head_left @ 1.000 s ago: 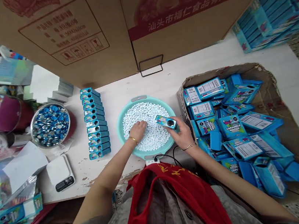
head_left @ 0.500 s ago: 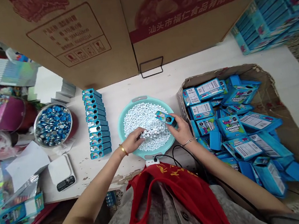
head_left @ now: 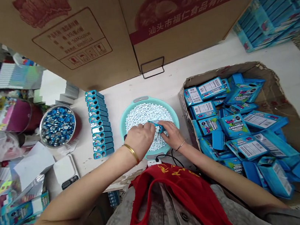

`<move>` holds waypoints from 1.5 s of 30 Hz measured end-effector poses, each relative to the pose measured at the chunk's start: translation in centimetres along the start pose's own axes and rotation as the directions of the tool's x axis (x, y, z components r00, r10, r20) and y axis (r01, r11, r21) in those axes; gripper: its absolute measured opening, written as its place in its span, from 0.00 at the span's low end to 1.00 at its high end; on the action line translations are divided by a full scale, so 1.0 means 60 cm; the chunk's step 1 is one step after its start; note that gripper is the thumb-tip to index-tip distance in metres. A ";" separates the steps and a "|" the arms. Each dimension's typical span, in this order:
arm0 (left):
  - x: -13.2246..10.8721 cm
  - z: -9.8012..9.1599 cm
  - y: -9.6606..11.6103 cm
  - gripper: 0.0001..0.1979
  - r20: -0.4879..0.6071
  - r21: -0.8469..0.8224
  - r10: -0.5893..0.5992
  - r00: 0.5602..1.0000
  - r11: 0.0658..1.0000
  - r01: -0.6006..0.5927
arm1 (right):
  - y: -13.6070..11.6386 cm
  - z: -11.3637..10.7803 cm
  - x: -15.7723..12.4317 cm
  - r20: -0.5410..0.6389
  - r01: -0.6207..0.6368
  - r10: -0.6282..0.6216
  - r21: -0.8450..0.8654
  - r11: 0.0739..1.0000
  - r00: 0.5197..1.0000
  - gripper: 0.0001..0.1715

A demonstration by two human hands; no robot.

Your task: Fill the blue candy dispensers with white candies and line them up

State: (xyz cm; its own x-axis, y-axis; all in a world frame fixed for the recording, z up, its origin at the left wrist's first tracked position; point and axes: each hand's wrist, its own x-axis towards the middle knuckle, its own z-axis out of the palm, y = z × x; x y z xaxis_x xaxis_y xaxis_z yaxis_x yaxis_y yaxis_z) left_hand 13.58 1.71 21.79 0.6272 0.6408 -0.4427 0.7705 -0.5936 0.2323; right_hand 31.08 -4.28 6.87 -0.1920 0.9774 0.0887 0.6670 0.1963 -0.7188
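Fingers [head_left: 156,128] of both your hands pinch the small blue box [head_left: 158,127] over the teal basin [head_left: 173,113] at 12 o'clock; likely light, crushable card—grip its narrow edges.

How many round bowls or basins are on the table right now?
2: a teal basin of white pellets under both hands, and a metal bowl of blue pieces left of the box row. Clutter may hide others.
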 end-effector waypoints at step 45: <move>0.017 0.013 0.015 0.18 0.034 0.151 -0.016 0.999 0.988 0.011 | 0.017 0.017 0.001 -0.072 0.035 -0.037 -0.032 0.999 0.997 0.26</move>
State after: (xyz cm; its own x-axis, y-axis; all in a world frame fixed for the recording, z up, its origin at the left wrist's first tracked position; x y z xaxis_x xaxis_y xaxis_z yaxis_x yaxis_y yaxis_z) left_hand 14.83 1.44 20.91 0.6102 0.6333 -0.4760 0.7512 -0.6534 0.0937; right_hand 31.01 -4.09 5.42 -0.1642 0.9726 0.1647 0.6824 0.2325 -0.6930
